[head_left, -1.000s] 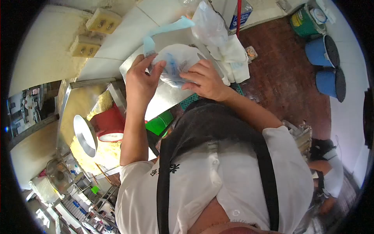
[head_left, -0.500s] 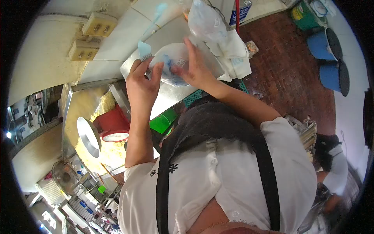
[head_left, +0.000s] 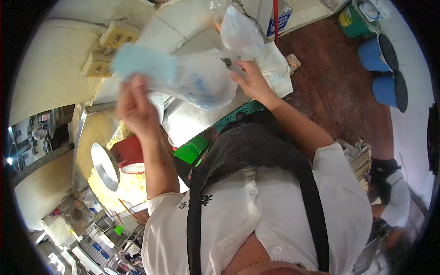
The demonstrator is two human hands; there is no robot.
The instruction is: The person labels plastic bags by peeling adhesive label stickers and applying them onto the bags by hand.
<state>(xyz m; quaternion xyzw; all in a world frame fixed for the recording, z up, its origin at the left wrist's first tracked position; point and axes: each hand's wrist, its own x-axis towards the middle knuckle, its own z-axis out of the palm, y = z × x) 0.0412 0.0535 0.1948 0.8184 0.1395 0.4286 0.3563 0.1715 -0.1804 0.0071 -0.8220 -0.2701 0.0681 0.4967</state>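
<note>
We see the plastic bag (head_left: pixel 208 87), translucent and bulging, between the two hands: to the right of the left hand (head_left: pixel 135 105) and just left of the right hand (head_left: pixel 256 85). Its long axis runs roughly crosswise, from one hand toward the other, and its full, rounded part lies nearer the right hand. We judge that the left hand, blurred, pinches the pale blue strip (head_left: pixel 144 62), which spreads above its fingers toward the bag; we cannot tell whether strip and bag are joined. The right hand has its fingers half bent at the bag's near edge; we cannot tell whether it grips. Below the bag, between the hands, we see the metal surface (head_left: pixel 188 126); whether the bag rests on it is unclear.

As for writing, we find blue print on the bag, too smeared to read. Beyond the right hand, the tin (head_left: pixel 280 23) has a blue-and-white label we cannot make out. Nearer us than the hands, black Chinese characters on the white shirt (head_left: pixel 266 201) are partly covered by the apron strap (head_left: pixel 195 233).
</note>
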